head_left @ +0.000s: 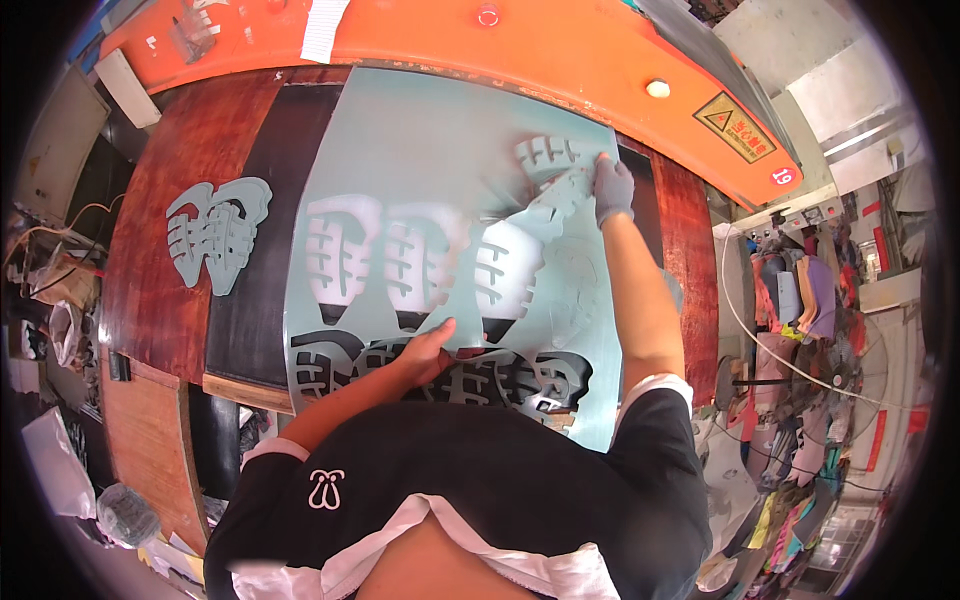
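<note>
Pale blue-green sheet [420,150] flat on dark cutting board [255,250], bare left hand [432,350] pressing open on sheet's near edge, gloved right hand [612,188] pinching a cut-out piece [560,160] at far right, two loose cut pieces [218,232] lying left on the wood table [190,150]

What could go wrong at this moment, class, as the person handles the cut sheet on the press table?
1. The gloved right hand pulls a cut piece from the pale blue sheet; the thin webs between cutouts might tear.
2. The bare left hand alone pins the sheet, so it could shift.
3. Both hands work close under the orange machine head: a possible crush hazard.
</note>
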Tool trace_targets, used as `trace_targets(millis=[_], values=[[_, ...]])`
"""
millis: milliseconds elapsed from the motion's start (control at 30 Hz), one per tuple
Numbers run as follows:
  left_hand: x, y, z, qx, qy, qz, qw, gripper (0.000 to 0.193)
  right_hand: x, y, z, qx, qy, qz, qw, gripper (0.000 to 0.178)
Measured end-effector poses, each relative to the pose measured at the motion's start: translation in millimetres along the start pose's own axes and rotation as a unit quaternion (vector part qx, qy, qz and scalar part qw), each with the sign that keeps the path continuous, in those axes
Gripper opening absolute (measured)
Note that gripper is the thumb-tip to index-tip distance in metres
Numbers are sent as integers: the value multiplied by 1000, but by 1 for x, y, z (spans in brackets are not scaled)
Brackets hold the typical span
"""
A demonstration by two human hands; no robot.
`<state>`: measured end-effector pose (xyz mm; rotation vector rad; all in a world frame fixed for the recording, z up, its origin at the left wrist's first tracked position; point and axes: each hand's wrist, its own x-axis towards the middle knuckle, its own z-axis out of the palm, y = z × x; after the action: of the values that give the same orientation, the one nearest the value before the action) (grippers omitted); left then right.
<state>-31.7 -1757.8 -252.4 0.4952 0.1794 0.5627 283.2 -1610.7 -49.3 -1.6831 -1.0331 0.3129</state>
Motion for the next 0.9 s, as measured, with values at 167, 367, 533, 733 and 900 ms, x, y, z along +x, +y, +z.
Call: trace_targets(millis=[167, 367, 533, 733, 900], values=[[-4, -2, -4, -18, -25, -3, 1000, 43, 75, -74, -31, -89, 181, -87, 976, 54], [3, 3, -4, -43, -36, -26, 998, 44, -8, -90, -95, -160, -1, -328, 931, 27], [3, 6, 0, -91, -14, -24, 995, 43, -151, -2, -102, -363, -186, -335, 850, 25], [-1, 16, 5, -94, 41, -54, 993, 45, -190, 65, -103, -286, -129, -240, 918, 24], [-49, 12, 42, 57, 319, 17, 946, 34, -168, 68, -111, -112, -193, -119, 967, 29]])
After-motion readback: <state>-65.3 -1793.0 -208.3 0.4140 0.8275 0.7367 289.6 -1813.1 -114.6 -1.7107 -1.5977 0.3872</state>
